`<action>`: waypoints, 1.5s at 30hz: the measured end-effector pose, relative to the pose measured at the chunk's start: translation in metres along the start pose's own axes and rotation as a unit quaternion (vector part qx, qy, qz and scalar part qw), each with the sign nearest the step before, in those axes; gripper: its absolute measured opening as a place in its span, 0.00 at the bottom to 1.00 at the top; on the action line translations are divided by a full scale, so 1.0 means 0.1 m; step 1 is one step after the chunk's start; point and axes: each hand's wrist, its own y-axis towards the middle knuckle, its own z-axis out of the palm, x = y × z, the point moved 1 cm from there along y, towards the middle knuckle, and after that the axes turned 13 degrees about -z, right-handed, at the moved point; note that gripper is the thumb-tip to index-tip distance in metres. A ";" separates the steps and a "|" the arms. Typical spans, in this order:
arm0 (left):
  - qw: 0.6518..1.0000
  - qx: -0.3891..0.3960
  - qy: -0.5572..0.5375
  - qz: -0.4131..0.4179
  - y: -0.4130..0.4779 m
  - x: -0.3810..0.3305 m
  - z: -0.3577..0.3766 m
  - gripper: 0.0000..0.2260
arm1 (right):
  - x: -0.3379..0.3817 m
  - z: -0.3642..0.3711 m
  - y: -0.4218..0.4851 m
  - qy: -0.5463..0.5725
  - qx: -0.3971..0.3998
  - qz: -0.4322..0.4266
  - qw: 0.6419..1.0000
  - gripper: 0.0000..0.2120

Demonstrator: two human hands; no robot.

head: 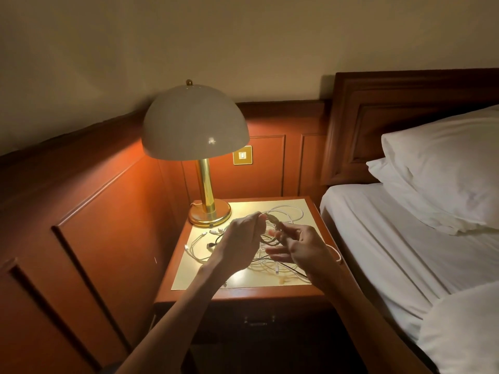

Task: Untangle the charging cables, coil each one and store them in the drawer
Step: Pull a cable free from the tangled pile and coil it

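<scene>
cables [263,265], seemingly tangled, on lamplit nightstand [243,292]

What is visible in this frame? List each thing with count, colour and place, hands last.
lamp: one, cream dome shade, brass stem, lit, back left of nightstand
nightstand: one, reddish wood, pale top, beside the bed
charging cables: several, count unclear, mostly white, some black, tangled on the nightstand top
loop: one, pale, lifted between the hands
drawer: one, dark, appears shut, nightstand front
switch plate: one, brass, wall panel behind the lamp
headboard: one, dark wood, upper right
bed: one, white sheet, right
pillows: two, white, against the headboard
left hand: pinches the loop
right hand: holds the loop
</scene>
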 end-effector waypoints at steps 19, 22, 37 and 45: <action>0.842 0.223 -0.178 -0.457 0.20 -0.05 0.33 0.18 | -0.40 0.06 0.02 -0.472 0.018 -0.176 0.864 0.16; 0.870 0.213 -0.121 -0.427 0.26 0.03 0.47 0.25 | -0.41 0.04 -0.02 -0.468 0.015 -0.200 0.861 0.18; 0.961 0.029 -0.101 -0.254 0.42 0.13 0.61 0.22 | -0.30 0.10 -0.03 -0.306 0.005 -0.014 0.952 0.18; 0.881 0.181 -0.041 -0.435 0.48 0.14 0.73 0.17 | -0.39 0.02 0.07 -0.432 0.091 0.047 0.896 0.13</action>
